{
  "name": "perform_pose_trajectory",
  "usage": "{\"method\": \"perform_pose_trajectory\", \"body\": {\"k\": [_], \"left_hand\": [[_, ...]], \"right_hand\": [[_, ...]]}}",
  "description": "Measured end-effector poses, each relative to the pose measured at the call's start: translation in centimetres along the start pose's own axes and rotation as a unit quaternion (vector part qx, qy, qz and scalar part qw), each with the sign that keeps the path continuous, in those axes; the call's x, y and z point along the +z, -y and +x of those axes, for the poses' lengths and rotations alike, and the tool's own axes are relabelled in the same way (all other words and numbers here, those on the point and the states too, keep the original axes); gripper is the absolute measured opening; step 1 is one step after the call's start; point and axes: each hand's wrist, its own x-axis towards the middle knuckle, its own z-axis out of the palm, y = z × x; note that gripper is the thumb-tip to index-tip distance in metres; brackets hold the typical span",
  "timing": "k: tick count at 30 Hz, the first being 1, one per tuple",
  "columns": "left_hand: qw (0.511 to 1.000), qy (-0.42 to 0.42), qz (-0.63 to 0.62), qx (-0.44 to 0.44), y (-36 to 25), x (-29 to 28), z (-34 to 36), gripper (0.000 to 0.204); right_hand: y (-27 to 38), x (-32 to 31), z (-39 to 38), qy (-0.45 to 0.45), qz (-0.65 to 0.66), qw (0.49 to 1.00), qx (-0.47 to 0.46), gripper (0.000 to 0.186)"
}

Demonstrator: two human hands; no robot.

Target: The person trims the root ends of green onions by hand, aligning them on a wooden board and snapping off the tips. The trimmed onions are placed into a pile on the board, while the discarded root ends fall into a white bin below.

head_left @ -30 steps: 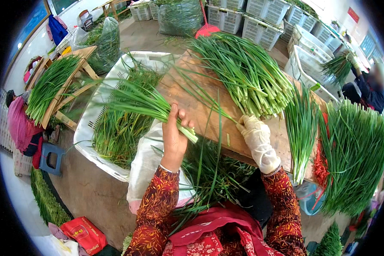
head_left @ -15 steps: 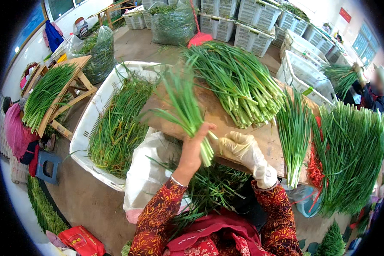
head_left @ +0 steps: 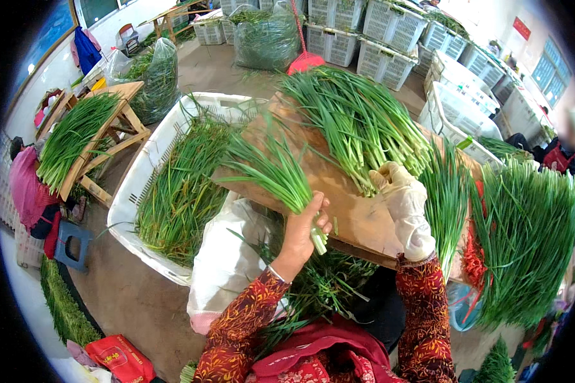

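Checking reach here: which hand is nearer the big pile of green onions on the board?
Right. The gloved right hand touches the pile at its root end; the left hand holds a separate bunch, apart from it.

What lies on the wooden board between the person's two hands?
In the head view, a bare strip of wooden board separates the left hand, gripping a bunch of green chives, from the gloved right hand; only a few stray blades lie there.
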Motion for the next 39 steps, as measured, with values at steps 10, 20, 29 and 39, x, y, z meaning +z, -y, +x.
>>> {"method": "perform_pose_trajectory", "body": {"k": [10, 20, 29, 39], "left_hand": [[0.999, -0.033, -0.005, 0.001, 0.2, -1.8, -0.2, 0.016], [0.999, -0.041, -0.006, -0.003, -0.1, -2.6, -0.2, 0.018], [0.999, -0.037, -0.003, -0.006, 0.1, -2.4, -0.8, 0.018], [1.000, 0.011, 0.017, -0.011, 0.3, -1.8, -0.7, 0.017]], "right_hand": [[-0.6, 4.1, -0.9, 0.149, -0.103, 0.983, -0.018, 0.038], [-0.4, 5.4, -1.5, 0.053, -0.080, 0.994, -0.054, 0.017], [0.1, 3.9, -2.4, 0.282, 0.283, 0.907, 0.133, 0.023], [1.9, 5.0, -6.2, 0.209, 0.549, 0.783, 0.205, 0.023]]}}
